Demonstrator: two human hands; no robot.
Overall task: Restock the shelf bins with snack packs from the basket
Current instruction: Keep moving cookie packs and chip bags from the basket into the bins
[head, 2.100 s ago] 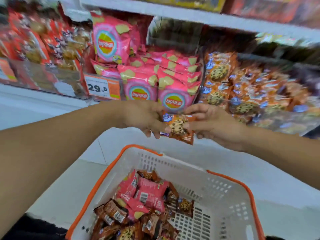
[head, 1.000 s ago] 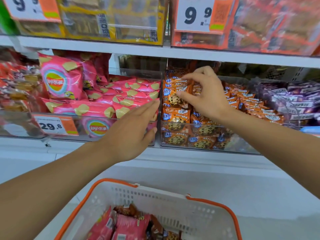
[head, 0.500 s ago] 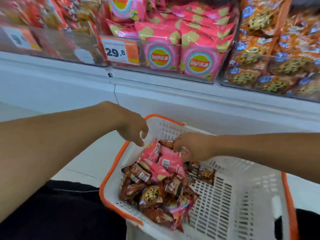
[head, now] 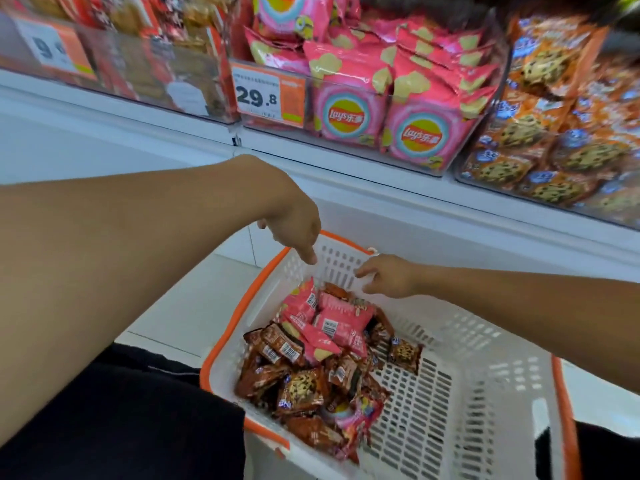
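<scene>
A white plastic basket with an orange rim [head: 478, 393] stands below me, its left half filled with snack packs: pink chip packs [head: 332, 323] on top, brown-orange cookie packs [head: 298, 389] underneath. My left hand [head: 298, 230] hangs over the basket's far left corner, fingers pointing down, holding nothing. My right hand [head: 384, 277] reaches in from the right just above the pink packs, thumb and fingers spread apart, empty. On the shelf above, a clear bin holds pink chip packs [head: 398, 98] and the bin to its right holds cookie packs [head: 554, 140].
A price tag reading 29.8 [head: 268, 95] hangs on the pink bin's front. Another clear bin with red packs [head: 145, 53] stands to the left. The white shelf ledge [head: 381, 195] juts out above the basket. My dark trousers [head: 121, 420] border the basket's left side.
A second ago my right hand was placing a cookie pack in the shelf bin; both hands have since dropped to the basket. My right hand now hovers open just above the pink packs.
</scene>
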